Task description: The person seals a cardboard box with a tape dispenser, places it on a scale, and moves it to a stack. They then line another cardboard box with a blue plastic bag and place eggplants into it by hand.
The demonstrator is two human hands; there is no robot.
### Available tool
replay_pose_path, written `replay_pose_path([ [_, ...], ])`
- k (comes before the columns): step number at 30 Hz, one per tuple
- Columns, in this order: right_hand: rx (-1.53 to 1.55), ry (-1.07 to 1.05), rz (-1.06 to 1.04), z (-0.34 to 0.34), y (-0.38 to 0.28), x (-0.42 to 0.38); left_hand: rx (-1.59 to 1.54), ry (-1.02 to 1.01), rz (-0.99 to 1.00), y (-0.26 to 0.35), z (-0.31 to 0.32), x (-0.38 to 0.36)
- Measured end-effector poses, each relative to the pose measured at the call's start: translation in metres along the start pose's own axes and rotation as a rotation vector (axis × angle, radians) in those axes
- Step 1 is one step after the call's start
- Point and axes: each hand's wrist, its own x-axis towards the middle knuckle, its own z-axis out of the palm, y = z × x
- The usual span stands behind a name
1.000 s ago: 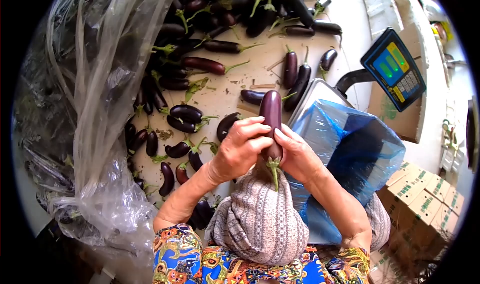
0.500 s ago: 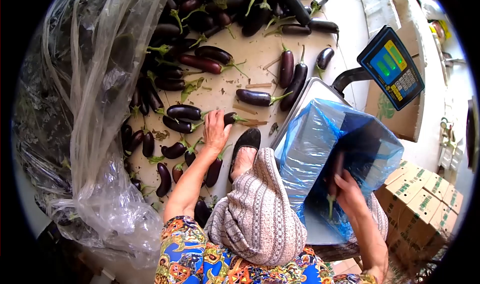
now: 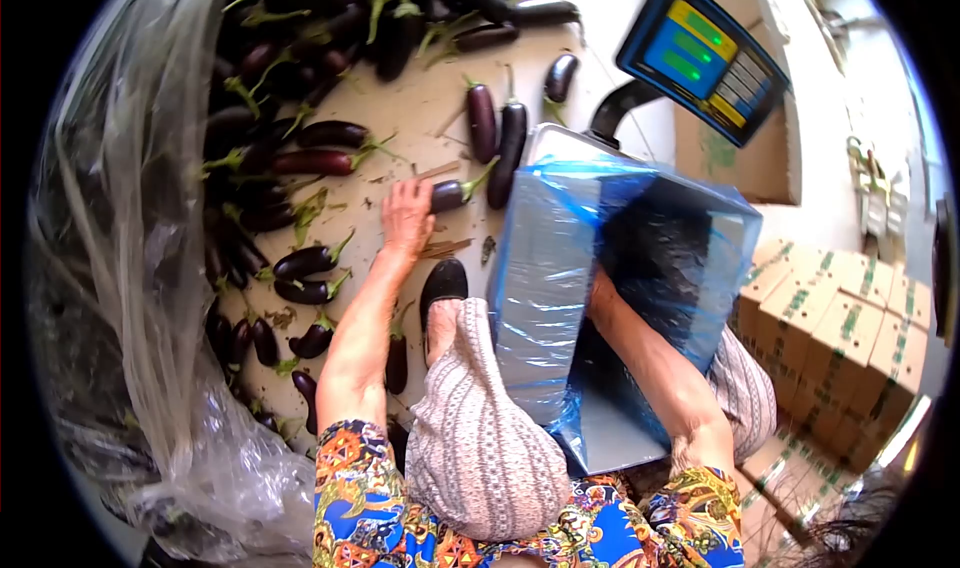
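Observation:
My left hand [image 3: 408,216] lies over the rounded end of a dark purple eggplant [image 3: 450,197] on the floor. Its fingers curl round the fruit, and the green stem points up to the right. My right forearm [image 3: 648,340] reaches into a box lined with blue plastic film [image 3: 540,298]. That hand is hidden behind the film, so whatever it holds cannot be seen. The box rests on a platform scale, whose display [image 3: 700,56] shows green lit digits. Two eggplants [image 3: 511,153] lie side by side between my left hand and the scale.
A large eggplant pile [image 3: 310,43] spreads at the upper left, beside crumpled clear plastic sheeting [image 3: 150,298]. Taped cardboard boxes [image 3: 835,343] are stacked at right. My shoe [image 3: 443,281] and wooden slivers [image 3: 446,249] are near my left hand.
My right hand has gone deeper into the blue-lined box, where it earlier showed holding an eggplant. My left hand has moved forward onto another eggplant. The view has shifted right.

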Motion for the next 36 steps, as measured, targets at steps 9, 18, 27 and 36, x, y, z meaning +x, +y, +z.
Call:
replay_pose_path([
  [9, -0.316, -0.08, 0.292, -0.005, -0.056, -0.038, -0.674, -0.017, -0.362, -0.01, -0.057, -0.054],
  [18, -0.485, -0.085, 0.271, -0.014, -0.018, -0.036, -0.933, -0.043, -0.508, 0.024, -0.112, -0.078],
  [27, -1.27, -0.192, 0.055, -0.014, -0.001, -0.014, -1.263, -0.089, -0.143, 0.107, -0.204, -0.061],
  [36, 0.078, -0.52, 0.139, -0.001, -0.153, -0.145, -0.516, 0.072, 0.859, 0.202, -0.211, -0.021],
])
